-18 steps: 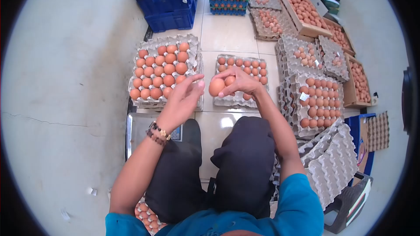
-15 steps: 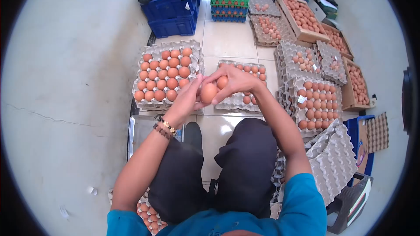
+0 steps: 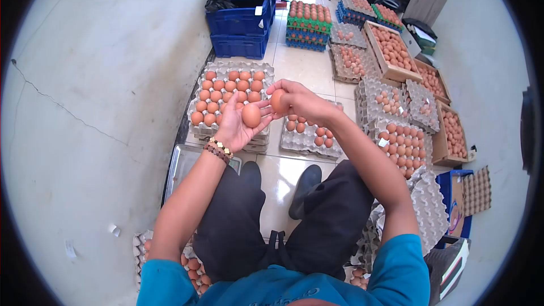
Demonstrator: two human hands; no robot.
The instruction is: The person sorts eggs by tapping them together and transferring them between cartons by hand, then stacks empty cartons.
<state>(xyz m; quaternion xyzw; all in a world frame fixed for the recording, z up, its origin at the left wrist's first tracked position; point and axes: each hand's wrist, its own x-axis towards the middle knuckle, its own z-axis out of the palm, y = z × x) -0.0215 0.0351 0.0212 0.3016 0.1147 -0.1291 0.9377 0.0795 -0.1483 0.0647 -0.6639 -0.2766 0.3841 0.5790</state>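
1. One egg (image 3: 251, 115) sits on your upturned left palm, mid-frame, just left of centre; your left hand (image 3: 237, 129) has its fingers spread.
2. Your right hand (image 3: 309, 105) pinches a second egg (image 3: 278, 102) between thumb and fingers, beside your left fingertips.
3. Beyond your left hand is a stacked egg tray (image 3: 258, 143); below your right hand, a partly filled tray (image 3: 294, 142).
4. Blue crates (image 3: 240, 46) stand upper left of centre; a wooden crate of eggs (image 3: 400, 72) lies upper right.
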